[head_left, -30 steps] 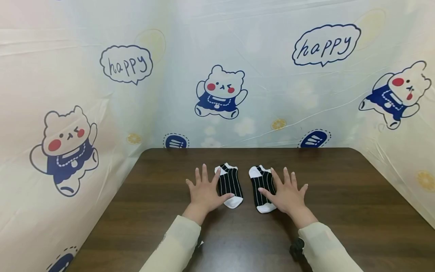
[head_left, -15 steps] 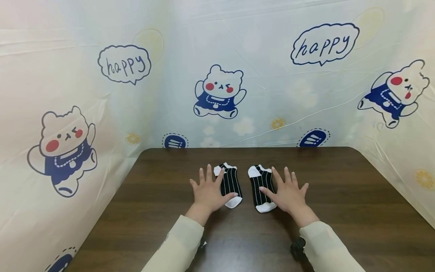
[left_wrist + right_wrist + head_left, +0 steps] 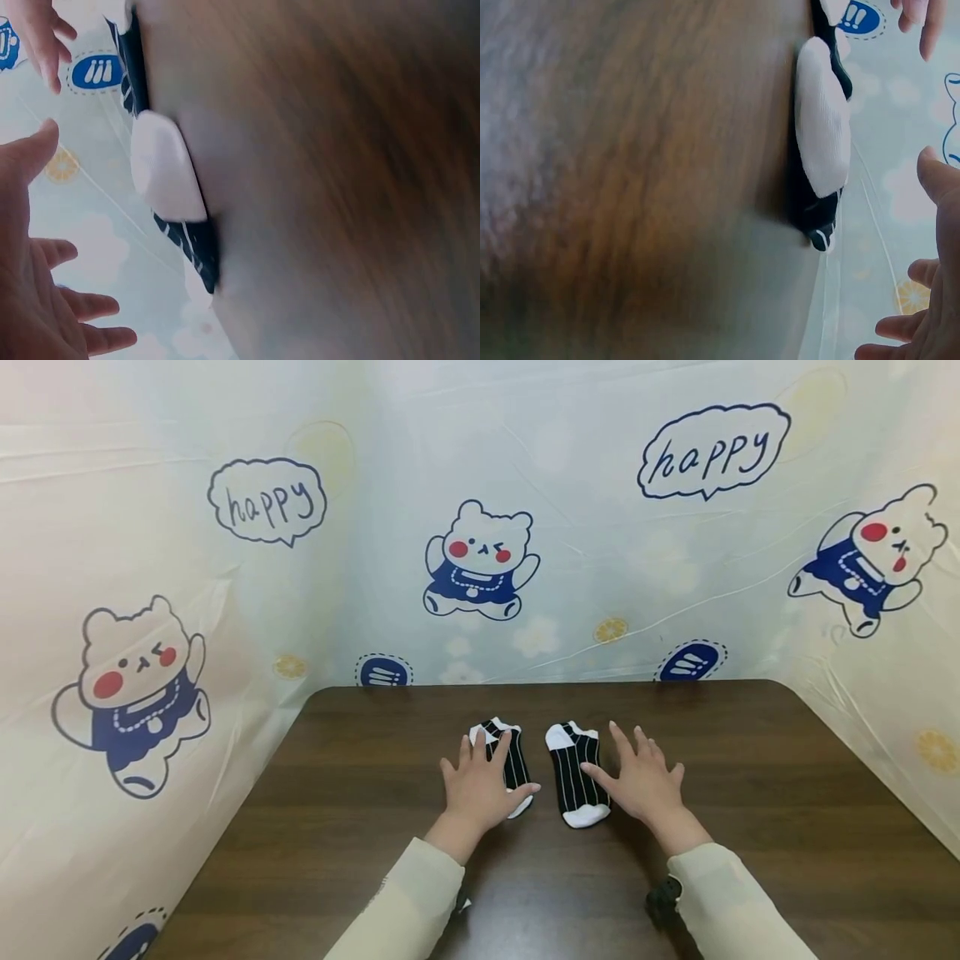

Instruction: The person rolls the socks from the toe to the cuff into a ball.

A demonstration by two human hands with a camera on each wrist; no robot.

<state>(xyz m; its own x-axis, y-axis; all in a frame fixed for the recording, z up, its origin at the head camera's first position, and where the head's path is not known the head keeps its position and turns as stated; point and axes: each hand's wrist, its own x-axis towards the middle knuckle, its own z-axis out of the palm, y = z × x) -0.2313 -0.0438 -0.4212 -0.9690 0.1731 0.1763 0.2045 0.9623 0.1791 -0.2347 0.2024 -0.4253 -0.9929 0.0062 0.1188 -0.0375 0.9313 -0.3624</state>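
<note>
Two black ankle socks with white stripes and white toes and heels lie flat side by side on the table. Over the left sock [image 3: 516, 768] hovers my left hand [image 3: 478, 785], its fingers spread and hiding part of it. The left wrist view shows a gap between that hand [image 3: 37, 247] and the sock's white toe [image 3: 169, 169]. My right hand [image 3: 645, 783] is spread above the right edge of the right sock [image 3: 577, 777]. In the right wrist view this hand [image 3: 934, 277] is also apart from the sock [image 3: 823, 120]. Neither hand holds anything.
The dark brown wooden table [image 3: 360, 760] has rounded far corners. A pale curtain [image 3: 585, 543] printed with cartoon bears and "happy" bubbles surrounds it at the back and sides. A dark band-like object [image 3: 662, 902] sits at the right wrist.
My left hand has moved right, covering more of the left sock. The right hand has shifted slightly right, uncovering more of the right sock. Both socks stay in place.
</note>
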